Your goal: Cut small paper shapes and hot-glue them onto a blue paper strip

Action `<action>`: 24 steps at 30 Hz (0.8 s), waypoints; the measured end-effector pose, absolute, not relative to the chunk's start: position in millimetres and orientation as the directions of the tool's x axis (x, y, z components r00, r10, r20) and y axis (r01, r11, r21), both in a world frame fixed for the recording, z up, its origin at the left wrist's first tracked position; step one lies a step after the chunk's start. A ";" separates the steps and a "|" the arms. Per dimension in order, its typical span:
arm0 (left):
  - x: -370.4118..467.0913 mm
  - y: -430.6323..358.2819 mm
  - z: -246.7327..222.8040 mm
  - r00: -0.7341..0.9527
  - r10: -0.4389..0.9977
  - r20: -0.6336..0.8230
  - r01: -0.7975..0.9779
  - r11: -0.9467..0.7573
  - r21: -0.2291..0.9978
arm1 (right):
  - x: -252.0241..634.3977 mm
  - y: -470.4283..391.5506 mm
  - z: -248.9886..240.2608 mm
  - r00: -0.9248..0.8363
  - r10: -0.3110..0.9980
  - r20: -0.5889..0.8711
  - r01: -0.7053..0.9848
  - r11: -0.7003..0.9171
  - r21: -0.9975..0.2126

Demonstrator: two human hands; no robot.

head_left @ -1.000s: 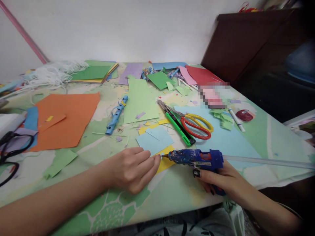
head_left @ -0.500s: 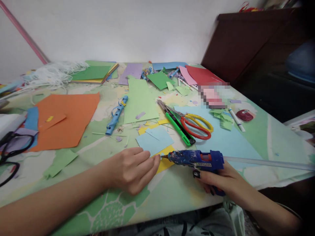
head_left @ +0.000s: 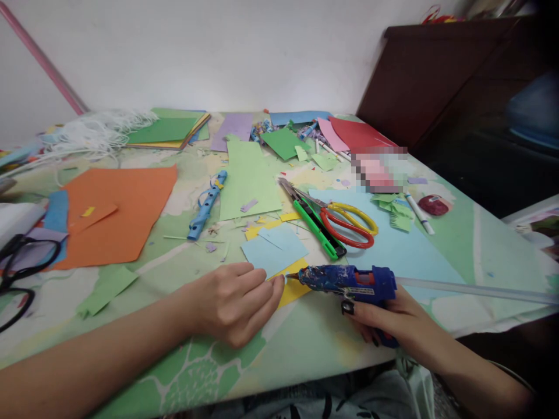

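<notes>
My right hand (head_left: 386, 317) is closed round the handle of a blue hot glue gun (head_left: 349, 281), with a long clear glue stick (head_left: 471, 288) sticking out of its back. The gun's nozzle points left and meets the fingertips of my left hand (head_left: 236, 302). Those fingers are pinched; a tiny light-blue bit shows at their tips, too small to name. Under the nozzle lies yellow paper (head_left: 294, 294), partly covered by a light-blue paper piece (head_left: 275, 250). Beyond the gun are a green utility knife (head_left: 318, 228) and scissors (head_left: 349, 224) with red and yellow handles.
A blue rolled-paper piece with dark dots (head_left: 207, 203) lies near light-green paper (head_left: 244, 180). Orange paper (head_left: 117, 215) and black-handled scissors (head_left: 26, 262) are on the left. White cord (head_left: 96, 134), coloured sheets and a marker (head_left: 420, 214) lie farther out, among paper scraps.
Almost nothing differs. The glue gun and my right hand have shifted very slightly left, and the nozzle stays at my left fingertips.
</notes>
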State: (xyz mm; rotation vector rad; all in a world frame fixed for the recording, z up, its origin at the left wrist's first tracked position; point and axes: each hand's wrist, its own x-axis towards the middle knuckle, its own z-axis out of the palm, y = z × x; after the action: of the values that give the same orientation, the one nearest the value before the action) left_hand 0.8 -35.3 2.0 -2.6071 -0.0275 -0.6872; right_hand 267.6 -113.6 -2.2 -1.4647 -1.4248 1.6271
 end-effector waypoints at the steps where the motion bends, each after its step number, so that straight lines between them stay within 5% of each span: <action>1: 1.0 -35.3 2.1 0.875 -0.090 0.475 0.132 -0.901 -0.413 | 267.7 -113.7 -2.0 -0.285 0.881 -0.378 0.261 -0.308 -0.915; 24: 1.6 -35.3 2.2 0.866 -0.108 0.488 0.125 -0.898 -0.421 | 269.7 -115.0 -3.8 -0.304 0.881 -0.362 0.260 -0.289 -0.921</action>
State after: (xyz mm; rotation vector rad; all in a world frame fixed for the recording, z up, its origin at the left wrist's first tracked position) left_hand 1.6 -35.3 2.2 -2.5904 -0.0129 -0.7131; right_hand 269.7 -115.0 -3.8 -1.4393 -1.4581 1.6329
